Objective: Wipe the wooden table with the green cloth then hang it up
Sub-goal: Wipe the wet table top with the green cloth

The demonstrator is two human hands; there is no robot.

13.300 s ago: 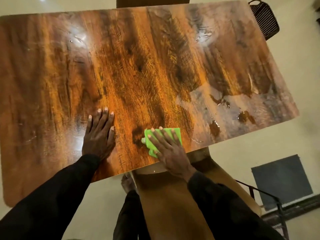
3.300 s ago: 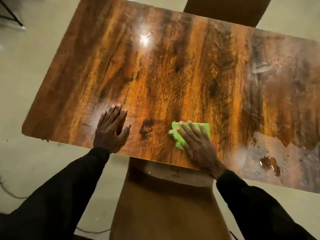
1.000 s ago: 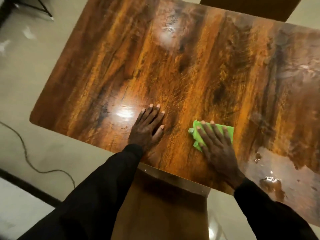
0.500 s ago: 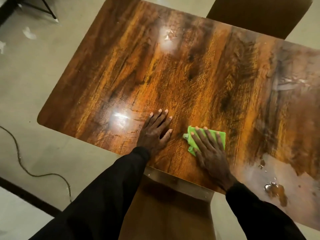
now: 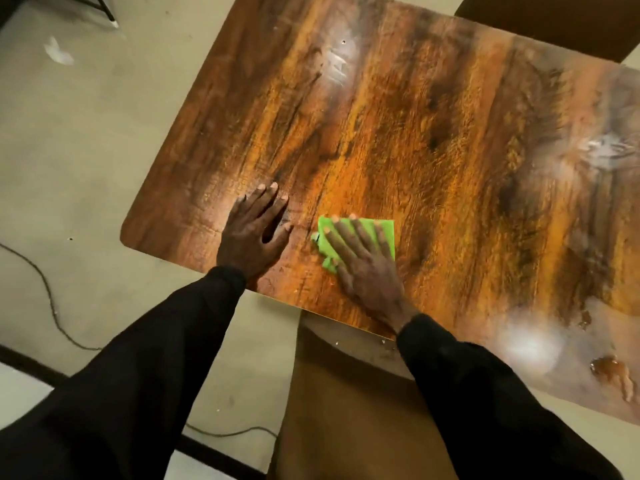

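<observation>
The glossy wooden table (image 5: 398,116) fills most of the head view. A folded green cloth (image 5: 382,233) lies flat near the table's near edge. My right hand (image 5: 367,268) presses down on it with fingers spread, covering most of the cloth. My left hand (image 5: 254,235) rests flat on the bare wood just left of the cloth, fingers apart, holding nothing. Wet smears and a small puddle (image 5: 613,372) sit at the table's near right corner.
A brown chair back (image 5: 346,410) stands under the table's near edge between my arms. Another dark chair (image 5: 554,26) is at the far side. A cable (image 5: 45,289) trails over the beige floor on the left, with a metal leg (image 5: 100,8) at the top left.
The view has shifted so the table's left corner sits closer. My two hands and the cloth have slid left along the near edge and stay close together.
</observation>
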